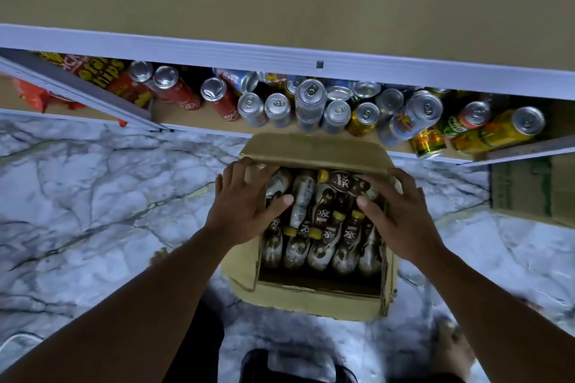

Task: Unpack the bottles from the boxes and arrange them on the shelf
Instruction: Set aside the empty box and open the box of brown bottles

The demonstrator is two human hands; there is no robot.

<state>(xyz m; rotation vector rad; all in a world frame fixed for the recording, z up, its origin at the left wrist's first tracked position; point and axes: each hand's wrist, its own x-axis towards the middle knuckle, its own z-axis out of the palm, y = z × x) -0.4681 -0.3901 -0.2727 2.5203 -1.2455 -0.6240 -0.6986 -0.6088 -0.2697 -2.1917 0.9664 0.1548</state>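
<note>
The left hand point(249, 200) lies flat and released, fingers spread over the left wall of the open cardboard box point(311, 297), its thumb resting on the bottles just beneath it. Beyond its fingertips a white plastic bottle point(302, 199) lies with its long axis running away from the person. To that hand's right, nearer the other one, a brown yellow-capped bottle point(343, 181) lies loose and crosswise on top of the pack, cap pointing toward the left hand, base toward the right hand point(401, 211). The right thumb and fingers bracket that base; whether they already pinch it I cannot tell. This hand looks better placed to lift it. Below both palms stands a packed row of glossy, waisted bottles point(320, 247). Past the fingertips, the shelf point(193, 117) carries aluminium cans point(337, 112).
</note>
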